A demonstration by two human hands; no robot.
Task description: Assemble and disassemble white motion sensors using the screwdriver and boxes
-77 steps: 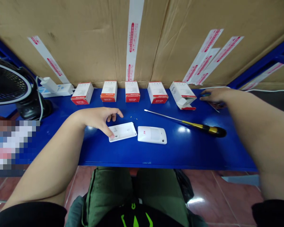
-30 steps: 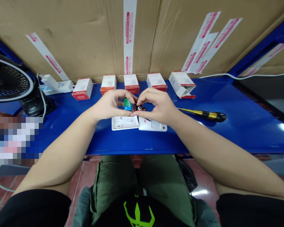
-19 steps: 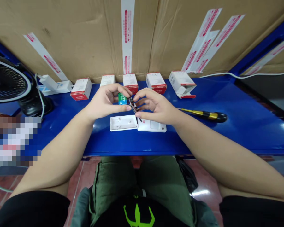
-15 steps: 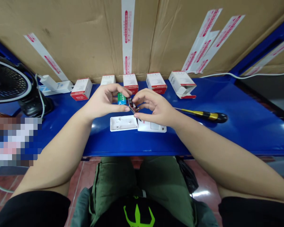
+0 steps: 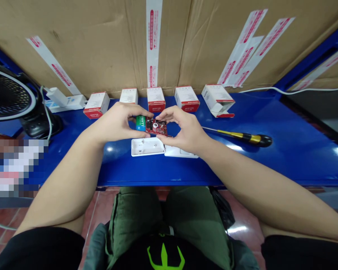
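Cardboard backing [image 5: 101, 48] with strips of red-printed tape [image 5: 154, 45] fills the whole back of your bench, and the glossy blue benchtop [image 5: 169, 173] runs right up to it. You've got four shut red-and-white detector boxes [image 5: 96, 105] in a row back there, so no telling what's in those. Fifth one along, the box with the open flap [image 5: 218, 99], has its mouth toward you, but I can't make out the inside. Closer in, your white back shell [image 5: 148, 147] lies hollow side up like a shallow tray, little moulded posts showing in it, with the white front cover [image 5: 180, 151] right beside it, partly under your wrist. Both your hands are half closed: left hand [image 5: 116, 123] pinches the left end of the red circuit board [image 5: 161, 129], with the green-and-blue battery [image 5: 141, 123] in the crook of your fingers, and right hand [image 5: 190, 129] grips the board's near and far edges, all of it up above the shells. Blue surface stretches between the shells and the front edge, plus a wide area past the screwdriver [image 5: 242, 137] on your right. Left end's tighter, with the fan [image 5: 8, 93] and power strip [image 5: 73, 104].
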